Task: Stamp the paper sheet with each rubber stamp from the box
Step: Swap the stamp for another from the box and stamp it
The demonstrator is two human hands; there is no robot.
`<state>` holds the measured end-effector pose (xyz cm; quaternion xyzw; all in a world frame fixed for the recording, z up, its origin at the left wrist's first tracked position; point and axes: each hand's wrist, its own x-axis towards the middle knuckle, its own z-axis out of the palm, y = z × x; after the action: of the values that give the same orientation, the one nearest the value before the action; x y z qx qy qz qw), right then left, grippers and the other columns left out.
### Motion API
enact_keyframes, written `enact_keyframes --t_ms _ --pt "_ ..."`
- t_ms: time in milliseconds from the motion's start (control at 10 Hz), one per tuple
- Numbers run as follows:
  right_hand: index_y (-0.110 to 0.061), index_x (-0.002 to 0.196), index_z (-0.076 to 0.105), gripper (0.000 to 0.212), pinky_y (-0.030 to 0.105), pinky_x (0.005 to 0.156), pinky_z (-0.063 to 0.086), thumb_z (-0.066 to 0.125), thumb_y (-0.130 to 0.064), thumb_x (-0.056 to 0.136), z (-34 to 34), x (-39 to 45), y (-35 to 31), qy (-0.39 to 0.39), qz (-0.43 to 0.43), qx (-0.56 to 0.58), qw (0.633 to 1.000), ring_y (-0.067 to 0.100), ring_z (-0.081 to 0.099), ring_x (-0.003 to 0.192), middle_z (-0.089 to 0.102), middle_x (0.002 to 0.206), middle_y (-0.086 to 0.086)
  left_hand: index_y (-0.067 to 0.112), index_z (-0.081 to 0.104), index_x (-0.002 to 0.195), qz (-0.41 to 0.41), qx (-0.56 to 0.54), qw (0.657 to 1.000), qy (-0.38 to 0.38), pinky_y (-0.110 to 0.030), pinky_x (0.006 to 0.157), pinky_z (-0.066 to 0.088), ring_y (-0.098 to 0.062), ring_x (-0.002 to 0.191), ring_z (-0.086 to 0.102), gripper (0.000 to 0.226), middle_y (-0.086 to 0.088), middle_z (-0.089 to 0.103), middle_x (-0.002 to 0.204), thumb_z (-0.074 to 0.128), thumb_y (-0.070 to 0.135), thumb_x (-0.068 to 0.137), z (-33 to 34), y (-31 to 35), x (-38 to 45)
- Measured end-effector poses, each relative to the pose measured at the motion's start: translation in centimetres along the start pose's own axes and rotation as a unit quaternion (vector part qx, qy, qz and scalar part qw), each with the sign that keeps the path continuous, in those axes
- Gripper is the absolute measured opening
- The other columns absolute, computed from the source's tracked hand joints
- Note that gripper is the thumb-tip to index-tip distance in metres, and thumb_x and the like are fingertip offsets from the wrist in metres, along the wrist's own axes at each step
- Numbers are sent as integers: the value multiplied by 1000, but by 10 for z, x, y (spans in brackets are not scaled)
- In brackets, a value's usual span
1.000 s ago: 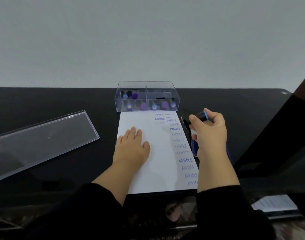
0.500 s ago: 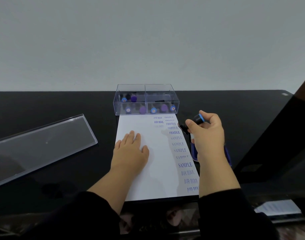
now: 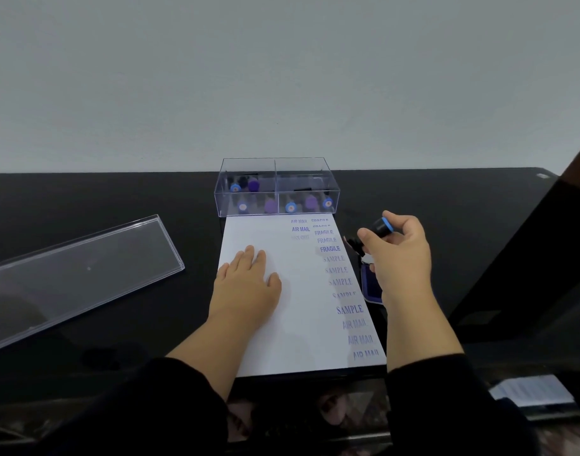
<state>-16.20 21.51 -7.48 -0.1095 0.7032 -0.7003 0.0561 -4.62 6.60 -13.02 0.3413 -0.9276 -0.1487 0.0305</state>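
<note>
While left hand [image 3: 249, 284] flat on smooth paper sheet [image 3: 282, 324], right fingers [image 3: 367, 240] around cylindrical black rubber stamp [image 3: 382, 227].

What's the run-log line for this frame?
left hand: flat on paper sheet | right hand: grips rubber stamp over ink pad | box: open, stamps inside
</note>
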Motion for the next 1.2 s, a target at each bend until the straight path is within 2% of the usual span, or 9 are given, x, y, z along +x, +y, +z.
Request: enact_keyframes --t_ms 400,500,600,700,800,900,1100,1200 --pt "-27 114 50 37 30 71 53 69 -13 85 2 4 2 4 6 -28 1000 10 63 81 61 82 -9 21 7 153 -3 -1 1000 -5 -32 117 -2 -14 146 -2 56 3 -3 160 21 36 101 -1 0 0" --pt "-27 114 50 37 28 68 52 69 -14 85 -1 5 2 1 2 -42 999 10 63 84 62 89 -7 21 8 153 -4 -3 1000 -3 -32 117 -2 -14 146 -1 56 2 -2 160 22 36 101 -1 0 0" --pt "-26 116 50 37 21 62 47 68 -14 86 -6 7 2 0 -10 -67 998 4 60 76 62 88 -9 21 8 153 -4 -4 1000 -1 -32 117 -2 -14 146 -1 56 3 -1 160 22 36 101 -1 0 0" --pt "-26 116 50 34 15 53 36 65 -16 87 -17 8 4 7 -24 -131 991 1 53 65 60 90 -8 21 8 153 -2 -1 1000 -4 -32 117 -3 -14 147 -1 56 2 -2 160 22 37 101 0 -1 1" --pt "-27 116 49 32 15 52 36 63 -16 89 -26 9 7 14 -36 -191 981 2 53 69 60 99 -7 20 8 153 1 3 1000 -1 -32 117 -2 -15 147 -1 56 1 -1 160 22 37 101 0 -2 1" --pt "-29 116 47 31 15 53 37 60 -14 91 -37 8 10 26 -38 -270 962 11 58 88 58 121 -9 19 7 153 6 14 1000 -6 -34 117 -1 -16 147 0 56 0 -1 160 20 38 101 0 -3 2" --pt "-23 114 47 26 16 51 36 60 -18 92 -48 1 15 23 -36 -347 937 18 57 101 58 125 -2 18 9 153 10 8 1000 -1 -35 117 -1 -17 147 0 56 -1 0 160 21 37 101 1 -3 2" --pt "-22 108 47 22 25 64 44 60 -17 91 -48 -1 18 23 -56 -369 928 20 57 109 56 129 -7 18 9 153 10 8 1000 -5 -35 118 -1 -17 147 0 57 0 0 160 21 37 101 1 -4 3"
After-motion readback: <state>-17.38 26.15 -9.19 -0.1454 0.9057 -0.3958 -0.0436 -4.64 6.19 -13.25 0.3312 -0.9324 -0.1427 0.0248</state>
